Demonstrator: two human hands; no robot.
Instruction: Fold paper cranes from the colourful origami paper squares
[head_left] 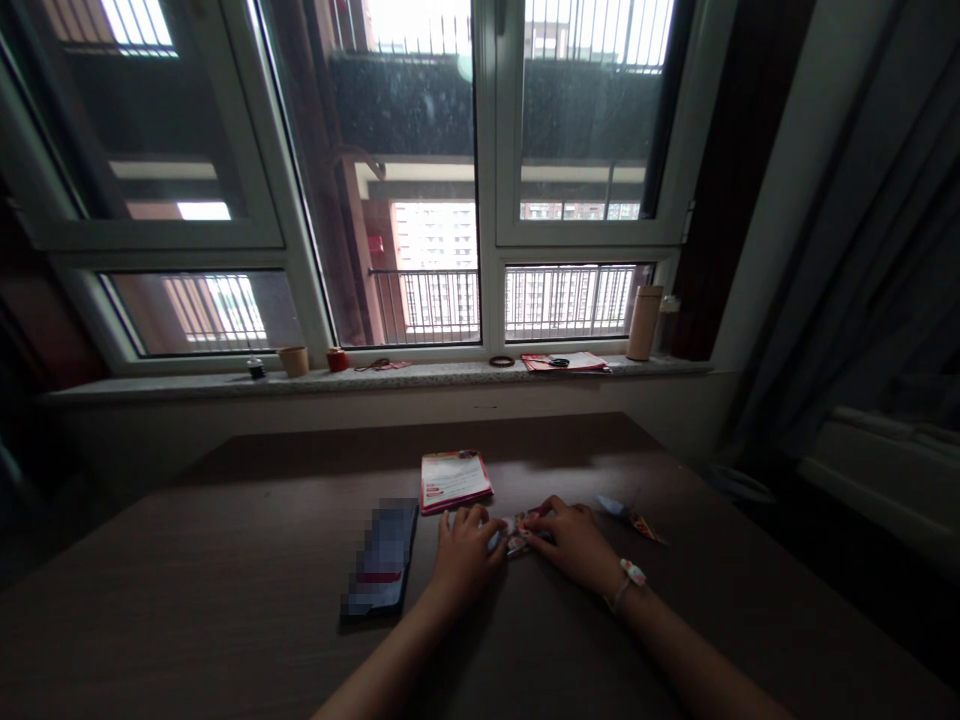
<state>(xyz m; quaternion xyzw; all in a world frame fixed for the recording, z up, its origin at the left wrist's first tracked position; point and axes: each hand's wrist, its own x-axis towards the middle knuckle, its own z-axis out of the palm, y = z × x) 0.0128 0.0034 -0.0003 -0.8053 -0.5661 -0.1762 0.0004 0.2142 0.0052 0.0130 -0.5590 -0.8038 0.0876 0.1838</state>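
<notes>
A small, crumpled-looking colourful printed piece lies low over the dark table between my two hands; its exact kind is too small to make out. My left hand bends its fingers down onto the left end, where a whitish bit shows by the thumb. From the right, my right hand pinches the other end with thumb and fingers, wearing a light bracelet with a flower-like charm at the wrist. Just beyond my left hand sits a stack of printed cards or booklets. Left of that hand is a phone-like dark slab, its face blurred out.
Right of my right hand lie a pale scrap and an orange patterned strip. Along the windowsill stand a paper cup, a red spool, scissors on red papers, and a tan bottle.
</notes>
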